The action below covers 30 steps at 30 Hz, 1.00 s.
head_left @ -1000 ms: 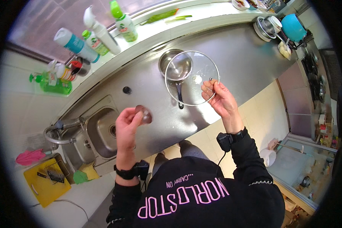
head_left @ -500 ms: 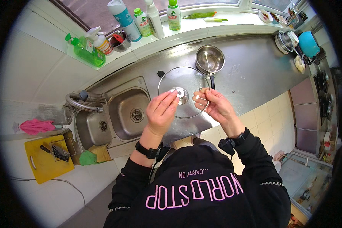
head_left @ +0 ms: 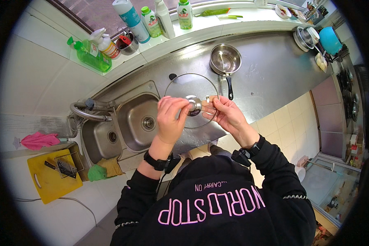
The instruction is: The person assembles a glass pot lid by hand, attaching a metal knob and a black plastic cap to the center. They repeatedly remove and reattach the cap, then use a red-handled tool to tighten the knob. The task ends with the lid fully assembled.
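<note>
A clear round glass pot lid (head_left: 184,85) with a thin metal rim is held over the steel counter. My right hand (head_left: 229,116) grips its right edge, thumb on the near side and fingers seen through the glass. Beside that thumb is a small bright metal piece (head_left: 208,99); whether it is part of the lid cannot be made out. At the middle of the lid sits a round silver knob (head_left: 194,103). My left hand (head_left: 171,119) has its fingertips pinched on the knob's left side, partly covering it. A steel saucepan (head_left: 225,59) with a black handle stands just beyond the lid.
Left of my arms lies a double-bowl steel sink (head_left: 137,123) with a curved faucet (head_left: 84,112). Bottles (head_left: 151,22) line the window ledge. A yellow cutting board (head_left: 55,180) with a knife is at lower left. Stacked bowls (head_left: 305,39) stand at the counter's far right.
The lid has shifted slightly left and tilted, with both hands moving along. A silver knob now shows at its centre, where a white-centred disc was visible before.
</note>
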{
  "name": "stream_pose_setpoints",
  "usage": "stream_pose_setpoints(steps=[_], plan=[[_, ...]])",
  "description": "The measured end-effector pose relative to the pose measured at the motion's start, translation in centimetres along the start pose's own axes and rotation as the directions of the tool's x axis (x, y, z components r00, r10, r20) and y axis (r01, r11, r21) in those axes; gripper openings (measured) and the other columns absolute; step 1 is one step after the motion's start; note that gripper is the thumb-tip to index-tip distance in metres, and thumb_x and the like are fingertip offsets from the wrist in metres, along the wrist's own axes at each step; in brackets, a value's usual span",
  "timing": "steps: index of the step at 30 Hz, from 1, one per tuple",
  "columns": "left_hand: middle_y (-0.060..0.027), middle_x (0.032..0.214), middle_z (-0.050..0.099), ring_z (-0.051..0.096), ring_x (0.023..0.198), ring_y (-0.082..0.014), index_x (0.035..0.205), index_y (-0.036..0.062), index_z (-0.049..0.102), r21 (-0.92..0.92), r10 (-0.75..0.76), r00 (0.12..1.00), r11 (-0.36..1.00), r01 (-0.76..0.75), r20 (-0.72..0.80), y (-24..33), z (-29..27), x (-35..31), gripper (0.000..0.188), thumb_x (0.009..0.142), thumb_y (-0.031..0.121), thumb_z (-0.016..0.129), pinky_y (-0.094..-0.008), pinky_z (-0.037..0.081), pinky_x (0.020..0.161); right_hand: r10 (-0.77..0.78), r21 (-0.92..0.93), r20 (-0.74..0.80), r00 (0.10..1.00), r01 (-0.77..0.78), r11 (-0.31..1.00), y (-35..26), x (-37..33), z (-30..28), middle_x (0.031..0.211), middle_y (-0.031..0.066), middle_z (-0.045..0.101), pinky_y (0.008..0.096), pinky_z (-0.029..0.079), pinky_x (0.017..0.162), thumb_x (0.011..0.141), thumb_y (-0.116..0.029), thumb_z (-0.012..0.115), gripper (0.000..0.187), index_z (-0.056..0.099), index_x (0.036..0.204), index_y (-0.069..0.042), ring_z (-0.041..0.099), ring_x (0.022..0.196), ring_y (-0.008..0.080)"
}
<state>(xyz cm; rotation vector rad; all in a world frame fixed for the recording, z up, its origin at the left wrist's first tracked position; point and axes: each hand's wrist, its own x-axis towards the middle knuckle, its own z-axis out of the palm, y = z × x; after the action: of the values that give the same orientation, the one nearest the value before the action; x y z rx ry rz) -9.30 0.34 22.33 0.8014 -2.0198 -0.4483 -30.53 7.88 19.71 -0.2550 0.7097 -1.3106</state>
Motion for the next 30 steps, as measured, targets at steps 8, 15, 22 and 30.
stream_pose_setpoints(steps=[8, 15, 22, 30], plan=[[-0.0162, 0.117, 0.063, 0.066, 0.096, -0.0278, 0.145, -0.0018, 0.037, -0.32, -0.759, 0.641, 0.583, 0.747, 0.112, -1.0, 2.1, 0.4, 0.095, 0.074, 0.028, 0.093, -0.0377, 0.053, 0.083, -0.011, -0.018, -0.036, 0.999, 0.01, 1.0, -0.8, -0.4, -1.6, 0.122, 0.0168, 0.069, 0.0433, 0.059, 0.096, 0.106, -0.018, 0.054, 0.025, 0.061, 0.123, -0.001, 0.069, 0.112, 0.0286], [-0.0094, 0.081, 0.068, 0.066, 0.065, -0.0146, 0.096, 0.0049, 0.052, -0.53, -0.753, 0.426, 0.122, 0.839, 0.501, -3.1, 3.4, -0.2, 0.043, 0.079, 0.016, 0.09, -0.0255, 0.049, 0.055, 0.019, -0.015, 0.008, 1.0, -0.019, 1.0, -1.0, -0.3, -3.6, 0.123, 0.0167, 0.069, 0.0426, 0.058, 0.097, 0.107, -0.02, 0.053, 0.026, 0.06, 0.125, -0.002, 0.068, 0.114, 0.0288], [-0.009, 0.076, 0.064, 0.054, 0.058, -0.0114, 0.081, 0.0121, 0.043, -0.6, -0.741, 0.387, -0.026, 0.8, 0.549, -3.3, 7.6, -2.5, 0.042, 0.087, 0.015, 0.084, -0.0241, 0.037, 0.049, 0.028, -0.257, 0.043, 0.999, -0.016, 0.966, -2.9, -1.2, -6.6, 0.117, 0.0139, 0.072, 0.0362, 0.056, 0.093, 0.106, -0.019, 0.055, 0.028, 0.062, 0.127, -0.001, 0.071, 0.107, 0.0232], [-0.0076, 0.082, 0.065, 0.051, 0.057, -0.0099, 0.081, 0.014, 0.043, -0.649, -0.743, 0.333, -0.177, 0.74, 0.581, -4.9, 10.7, -4.9, 0.039, 0.089, 0.015, 0.081, -0.0229, 0.036, 0.05, -0.398, -0.95, -0.285, 0.872, -0.2, 0.242, -7.9, 1.4, -23.1, 0.091, 0.0138, 0.076, 0.0398, 0.058, 0.079, 0.097, -0.021, 0.06, 0.022, 0.073, 0.105, -0.004, 0.074, 0.087, 0.0276]])
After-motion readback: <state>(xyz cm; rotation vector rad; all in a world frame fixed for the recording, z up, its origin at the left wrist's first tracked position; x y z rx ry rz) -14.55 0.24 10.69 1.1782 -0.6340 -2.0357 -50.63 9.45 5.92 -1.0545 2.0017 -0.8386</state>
